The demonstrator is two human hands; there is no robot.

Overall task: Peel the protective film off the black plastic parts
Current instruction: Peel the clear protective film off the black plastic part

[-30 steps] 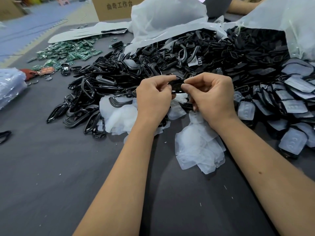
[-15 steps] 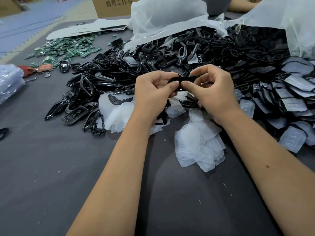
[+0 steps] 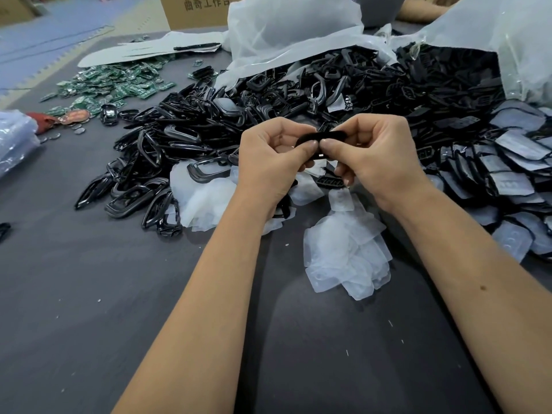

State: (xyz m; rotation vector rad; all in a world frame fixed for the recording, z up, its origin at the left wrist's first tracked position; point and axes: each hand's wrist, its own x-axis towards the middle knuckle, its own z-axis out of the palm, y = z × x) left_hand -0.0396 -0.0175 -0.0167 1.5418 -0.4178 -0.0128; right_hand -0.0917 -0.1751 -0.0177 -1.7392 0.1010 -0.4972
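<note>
A small black plastic part (image 3: 324,136) is held up between both hands above the table, seen edge-on. My left hand (image 3: 268,165) pinches its left end with the thumb on top. My right hand (image 3: 379,156) pinches its right end, thumb tips nearly touching. Whether film is on this part is hidden by the fingers. A pile of peeled clear films (image 3: 346,252) lies just under and in front of my hands, with more films (image 3: 206,201) to the left. A big heap of black parts (image 3: 268,94) lies behind.
Film-covered black parts (image 3: 507,174) are stacked at the right. Green circuit boards (image 3: 119,85) lie at the back left. Clear plastic bags (image 3: 292,28) and a cardboard box (image 3: 203,10) stand at the back. A plastic bundle (image 3: 15,138) sits at the left edge.
Both hands have lifted the black part slightly and turned it, and the thumbs have come closer together on it. Nothing on the table has moved.
</note>
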